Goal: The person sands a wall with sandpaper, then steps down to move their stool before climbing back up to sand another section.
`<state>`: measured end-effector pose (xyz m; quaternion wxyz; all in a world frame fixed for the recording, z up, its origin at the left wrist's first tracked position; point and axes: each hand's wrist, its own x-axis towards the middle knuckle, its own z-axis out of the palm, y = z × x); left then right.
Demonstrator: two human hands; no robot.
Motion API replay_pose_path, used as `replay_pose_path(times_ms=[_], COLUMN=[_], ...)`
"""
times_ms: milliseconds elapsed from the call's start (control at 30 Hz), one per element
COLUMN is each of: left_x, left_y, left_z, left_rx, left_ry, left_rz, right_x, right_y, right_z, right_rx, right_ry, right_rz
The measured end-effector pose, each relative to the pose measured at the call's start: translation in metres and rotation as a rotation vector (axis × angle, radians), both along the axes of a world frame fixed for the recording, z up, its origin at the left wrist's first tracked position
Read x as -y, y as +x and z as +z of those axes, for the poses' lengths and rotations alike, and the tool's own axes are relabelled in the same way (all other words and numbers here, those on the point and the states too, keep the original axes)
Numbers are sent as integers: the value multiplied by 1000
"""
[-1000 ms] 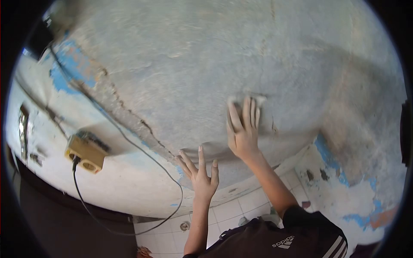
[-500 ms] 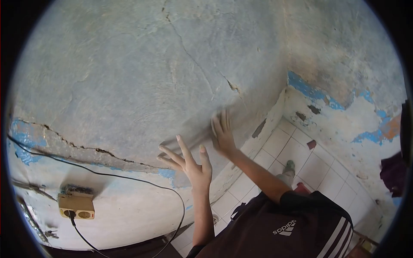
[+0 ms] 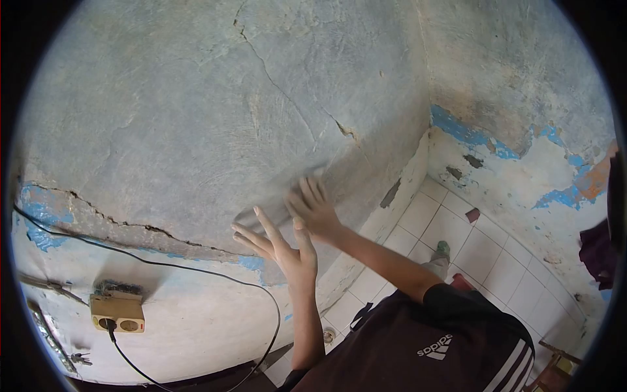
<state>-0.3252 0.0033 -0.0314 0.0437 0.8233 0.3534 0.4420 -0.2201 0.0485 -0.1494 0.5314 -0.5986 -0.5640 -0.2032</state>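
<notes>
In the head view both of my hands are at the bare grey plaster wall (image 3: 176, 130). My left hand (image 3: 287, 251) is open, fingers spread and pointing up, with a dark shadow beside its fingertips. Just above and to its right, my right hand (image 3: 315, 212) is open too, its fingers stretched out over the plaster and overlapping the left thumb's area in this view. Neither hand holds anything. A long crack (image 3: 274, 81) runs down the plaster above my hands, and a chipped gap (image 3: 346, 130) lies up and right of the right hand.
At lower left a beige socket box (image 3: 117, 312) holds a black plug, and a black cable (image 3: 196, 268) loops below my left hand. Blue paint (image 3: 460, 124) peels on the adjoining wall. White floor tiles (image 3: 418, 228) lie right, with a reddish fragment (image 3: 473, 215). Keys (image 3: 81, 359) hang lower left.
My right hand has moved left and slightly down across the wall, closer to the left hand. The left hand stays nearly in place. The view has shifted slightly.
</notes>
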Motion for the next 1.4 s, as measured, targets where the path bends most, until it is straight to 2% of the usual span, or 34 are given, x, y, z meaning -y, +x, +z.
replay_pose_path(times_ms=[33, 100, 200, 300, 367, 400, 467, 500, 567, 667, 800, 900, 1000, 1067, 1100, 1167, 1300, 1400], left_x=[1, 3, 4, 6, 8, 7, 4, 2, 4, 5, 1, 3, 2, 0, 1, 0, -3, 0], left_y=[-2, -7, -10, -9, -6, -4, 0, 1, 3, 11, 30, 34, 43, 49, 54, 66, 85, 98], left_z=[1, 5, 10, 12, 10, 7, 1, -2, -6, -11, -16, -14, -15, -16, -17, -16, -9, -9], left_rx=[15, 39, 66, 74, 74, 54, 30, 17, 2, -36, -83, -105, -93, -99, -106, -110, -143, -138], left_ry=[-17, -26, -29, -33, -49, -43, -36, -38, -44, -47, 2, 7, 17, 31, 27, 23, 62, 61], left_rz=[17, 26, 46, 58, 54, 69, 78, 73, 72, 58, 40, 48, 59, 69, 91, 113, 114, 138], right_x=[-2, -1, -8, 0, 11, 14, 17, 15, 6, 7, 15, -5, -7, -8, -3, 16, 24, 16], right_y=[19, 40, 30, 0, -19, -25, -30, -20, 5, 2, -40, 11, 93, 120, 114, 88, 122, 180], right_z=[37, 102, 125, 71, 13, -7, -31, -28, -13, -3, -35, -47, -38, -44, -37, -17, -19, 10], right_rx=[129, 68, 86, 194, 15, 15, -411, -412, -996, -1011, -875, -1036, -1118, -1294, -1289, -940, -965, -831], right_ry=[64, 210, 204, 81, -48, -50, 59, 56, 237, 163, 54, 190, 315, 152, 151, 177, 227, 174], right_rz=[-91, -64, 23, 132, 202, 197, 2, 0, -88, -85, 35, -98, -98, 196, 197, 22, 125, 8])
